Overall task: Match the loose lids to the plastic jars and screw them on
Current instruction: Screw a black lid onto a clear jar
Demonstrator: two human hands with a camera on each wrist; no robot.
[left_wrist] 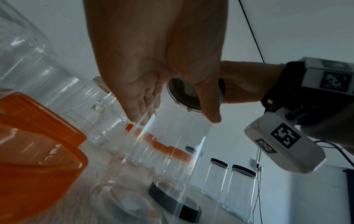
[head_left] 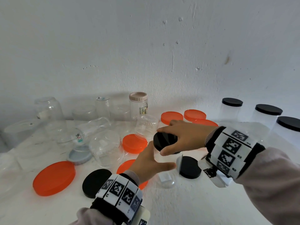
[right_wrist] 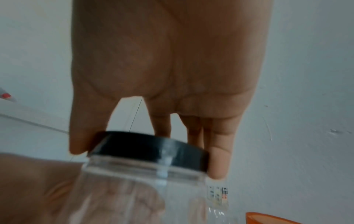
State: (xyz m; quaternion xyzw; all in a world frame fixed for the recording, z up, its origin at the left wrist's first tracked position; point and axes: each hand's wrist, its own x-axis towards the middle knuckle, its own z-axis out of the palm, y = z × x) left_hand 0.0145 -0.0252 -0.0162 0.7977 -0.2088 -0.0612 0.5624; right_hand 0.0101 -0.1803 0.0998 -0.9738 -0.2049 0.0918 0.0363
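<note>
A tall clear plastic jar (left_wrist: 162, 159) stands tilted above the white table, and my left hand (head_left: 155, 158) grips its upper body, thumb on one side and fingers on the other. In the left wrist view my left hand (left_wrist: 176, 119) wraps the jar wall just below the mouth. A black round lid (head_left: 168, 142) sits on the jar's mouth. My right hand (head_left: 162, 140) holds this lid from above by its rim, thumb near me and fingers on the far side. The right wrist view shows the black lid (right_wrist: 149, 148) on the jar neck (right_wrist: 143, 169); whether it is tight cannot be told.
Loose black lids (head_left: 95, 182) (head_left: 190, 167) lie near me. Orange lids (head_left: 54, 177) (head_left: 134, 143) (head_left: 172, 117) are scattered about. Several open clear jars (head_left: 105, 146) crowd the left and back. A beige-lidded jar (head_left: 138, 104) and black-lidded jars (head_left: 232, 109) (head_left: 267, 117) stand by the wall.
</note>
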